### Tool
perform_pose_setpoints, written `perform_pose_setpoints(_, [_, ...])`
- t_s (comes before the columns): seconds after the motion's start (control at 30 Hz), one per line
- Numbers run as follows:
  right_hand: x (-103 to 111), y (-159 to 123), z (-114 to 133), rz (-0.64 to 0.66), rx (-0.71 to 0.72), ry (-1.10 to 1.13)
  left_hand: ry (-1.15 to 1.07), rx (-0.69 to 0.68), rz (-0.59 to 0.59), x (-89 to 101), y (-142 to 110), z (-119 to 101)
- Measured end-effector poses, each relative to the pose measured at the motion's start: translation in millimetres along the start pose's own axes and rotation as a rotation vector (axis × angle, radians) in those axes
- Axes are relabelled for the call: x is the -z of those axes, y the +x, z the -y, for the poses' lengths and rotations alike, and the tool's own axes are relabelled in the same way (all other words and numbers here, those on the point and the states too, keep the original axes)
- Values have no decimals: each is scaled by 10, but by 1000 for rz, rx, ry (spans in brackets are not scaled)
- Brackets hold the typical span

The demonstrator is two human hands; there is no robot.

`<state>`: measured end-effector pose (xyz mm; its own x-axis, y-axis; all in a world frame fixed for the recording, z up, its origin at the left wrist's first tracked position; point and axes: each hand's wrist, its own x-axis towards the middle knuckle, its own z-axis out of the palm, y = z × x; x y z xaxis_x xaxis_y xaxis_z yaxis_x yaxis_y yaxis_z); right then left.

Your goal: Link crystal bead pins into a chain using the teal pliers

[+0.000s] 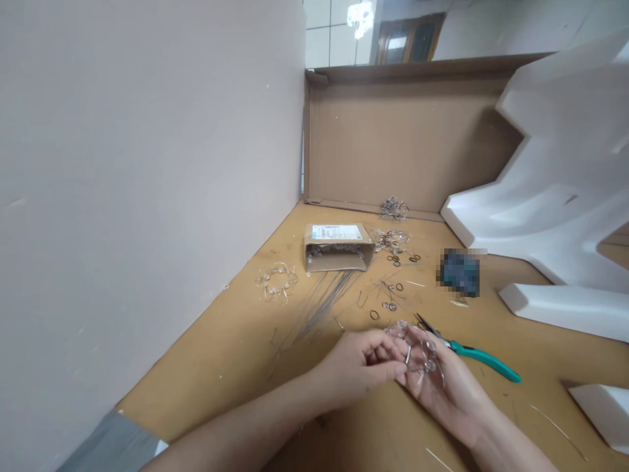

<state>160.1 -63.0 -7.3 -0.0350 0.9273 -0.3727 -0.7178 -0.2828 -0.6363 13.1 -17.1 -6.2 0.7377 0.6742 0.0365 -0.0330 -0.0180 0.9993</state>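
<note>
— Pale panel point(147, 164) fills basically my whole left side, then it's tan tabletop point(196, 367), with a big shallow carton point(407, 137) standing on edge at the far end and chunky white packing pieces point(565, 164) down the right. Small cardboard box point(366, 235) mid-table, open side facing me, clear bits inside.

— Cosy cave lol. What are your hands up to?

— Right hand point(445, 380) is palm up, fingers loosely curled around the piece. Left hand point(356, 364) is in close on its left, thumb and fingers drawn nearly together. Honestly can't tell if they've got some wire pinched or just rest against it.

— Pliers?

— Green-handled pliers point(459, 347) lie on the table just past my right hand, tips pointing away and leftward. Nobody's gripping them.

— And the piece?

— Clear beaded wire point(430, 365), sitting in my right palm, immediately right of my left fingertips. Its longer way runs slantwise, from the right fingertips down toward the wrist. Right hand's nearer, since it carries the thing; I reckon everything hinges on the left fingers meeting it from the side. Tiny dark rings point(415, 258) are scattered beyond.
</note>
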Motion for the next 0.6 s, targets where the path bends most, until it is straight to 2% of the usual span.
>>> perform_pose_setpoints(0.1, [9,13,-7,1,-30,-15,-90,44,15,9,5,-17])
perform_pose_setpoints(0.23, [16,11,-4,-8,-23,-50,-91,90,10,43,13,-86])
perform_pose_setpoints(0.4, [8,-5,-4,-19,9,-117,-82,62,-111,86,5,-136])
perform_pose_setpoints(0.6, [19,19,-6,-31,124,-277,-95,31,-168,122,25,-125])
